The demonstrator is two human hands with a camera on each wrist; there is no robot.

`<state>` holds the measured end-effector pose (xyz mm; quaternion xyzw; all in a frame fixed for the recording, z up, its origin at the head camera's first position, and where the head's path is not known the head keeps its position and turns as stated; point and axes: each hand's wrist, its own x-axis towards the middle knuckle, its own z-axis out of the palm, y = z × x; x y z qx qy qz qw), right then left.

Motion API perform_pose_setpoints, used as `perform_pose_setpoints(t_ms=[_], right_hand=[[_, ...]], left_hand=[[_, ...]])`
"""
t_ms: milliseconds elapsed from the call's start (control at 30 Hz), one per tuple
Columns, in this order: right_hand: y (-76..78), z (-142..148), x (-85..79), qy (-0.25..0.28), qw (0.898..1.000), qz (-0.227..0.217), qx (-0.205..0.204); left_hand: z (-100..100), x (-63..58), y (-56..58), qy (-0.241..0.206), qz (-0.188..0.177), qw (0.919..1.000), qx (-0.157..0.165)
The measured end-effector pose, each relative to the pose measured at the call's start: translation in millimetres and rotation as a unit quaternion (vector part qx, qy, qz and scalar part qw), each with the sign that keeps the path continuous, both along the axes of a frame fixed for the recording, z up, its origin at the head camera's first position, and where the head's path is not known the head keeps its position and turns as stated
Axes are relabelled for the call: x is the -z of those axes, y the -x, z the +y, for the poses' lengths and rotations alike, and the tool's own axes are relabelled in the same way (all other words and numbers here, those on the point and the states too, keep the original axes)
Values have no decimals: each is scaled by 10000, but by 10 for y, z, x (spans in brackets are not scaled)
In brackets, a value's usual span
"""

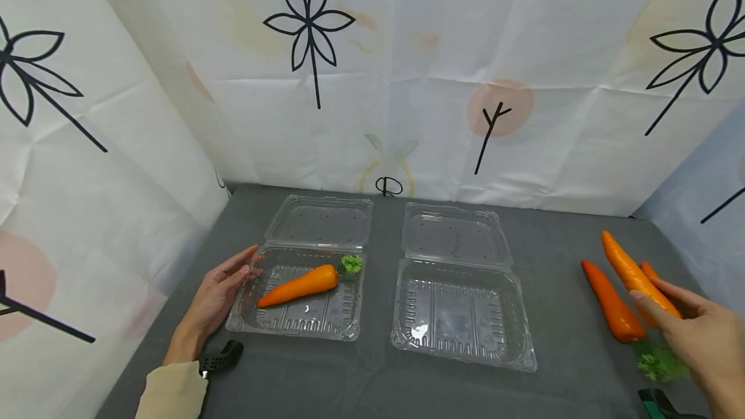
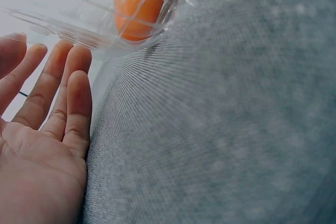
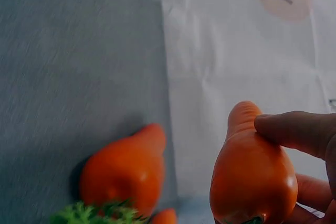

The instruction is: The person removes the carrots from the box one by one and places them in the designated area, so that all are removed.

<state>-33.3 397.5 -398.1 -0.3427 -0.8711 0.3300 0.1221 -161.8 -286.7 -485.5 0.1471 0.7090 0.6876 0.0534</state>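
Observation:
My right hand [image 1: 698, 335] pinches an orange carrot [image 1: 628, 267] between thumb and fingers, over the right side of the table. In the right wrist view the thumb lies along the top of this carrot [image 3: 252, 174]. Beside it a redder carrot [image 1: 611, 306] lies on the table with a leafy green top [image 1: 660, 364], and part of another carrot [image 1: 648, 269] shows behind. My left hand [image 1: 212, 302], fingers extended, touches the left side of an open clear plastic clamshell box [image 1: 291, 332]. A carrot [image 1: 299, 285] with a green top [image 1: 351, 264] lies inside that box.
A second clear clamshell box [image 1: 465, 357], lid folded back, stands right of the first with nothing in it. The grey table [image 1: 372, 380] meets a white patterned cloth [image 1: 407, 134] at the back and sides. A dark band sits at each wrist.

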Motion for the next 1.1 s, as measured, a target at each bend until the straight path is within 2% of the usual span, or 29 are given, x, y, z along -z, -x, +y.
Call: perform_pose_setpoints(t_ms=[100, 267, 500, 567, 667, 800, 933, 1100], right_hand=[[16, 124, 102, 97, 9989, -403, 231], [20, 262, 257, 367, 9957, -668, 522], [31, 328, 328, 481, 9909, -1007, 756], [20, 346, 329, 450, 9891, -1241, 651], [2, 384, 332, 320, 9888, -1437, 259], [4, 430, 373, 57, 9916, -1266, -253], [13, 435, 437, -295, 9921, -1174, -335], [11, 362, 434, -551, 9906, -1234, -203]], left_hand=[[-1, 2, -8, -48, 55, 10000, 44], [6, -1, -19, -106, 116, 9998, 96], [5, -5, -20, -88, 57, 9999, 66], [4, -6, -20, -101, 41, 9999, 58], [5, -9, -20, -127, 26, 9999, 59], [8, -10, -18, -141, 35, 9999, 65], [8, -9, -19, -128, 54, 9999, 63], [11, -14, -20, -101, 52, 9999, 40]])
